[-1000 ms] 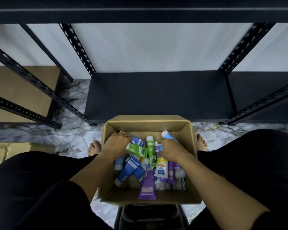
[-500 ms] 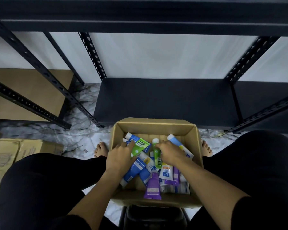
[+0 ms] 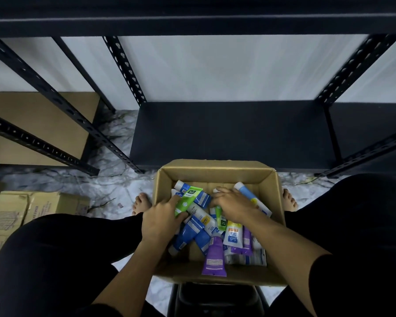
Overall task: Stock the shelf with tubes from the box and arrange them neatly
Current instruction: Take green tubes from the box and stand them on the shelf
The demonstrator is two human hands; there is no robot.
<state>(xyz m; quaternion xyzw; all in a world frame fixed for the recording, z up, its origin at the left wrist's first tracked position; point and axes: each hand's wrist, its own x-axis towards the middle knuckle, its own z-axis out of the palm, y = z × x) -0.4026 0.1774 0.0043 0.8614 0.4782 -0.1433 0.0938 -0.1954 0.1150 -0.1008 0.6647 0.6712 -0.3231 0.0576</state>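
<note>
An open cardboard box rests between my knees, holding several loose tubes in green, blue, white and purple. My left hand is inside at the left, fingers and thumb closed around a green tube. My right hand lies palm-down on the pile at the right; what its curled fingers hold is hidden. A light blue tube lies along its right side. A purple tube lies near the box's front edge. The dark shelf board right behind the box is bare.
Black perforated shelf uprights stand left and right of the board. A brown board sits on the rack to the left. Closed cardboard cartons lie on the marble floor at left. A black stool is under the box.
My left hand slid down and closed on the green tube. My right hand let the light blue tube drop beside it and spread over the pile. The view shifted left.
</note>
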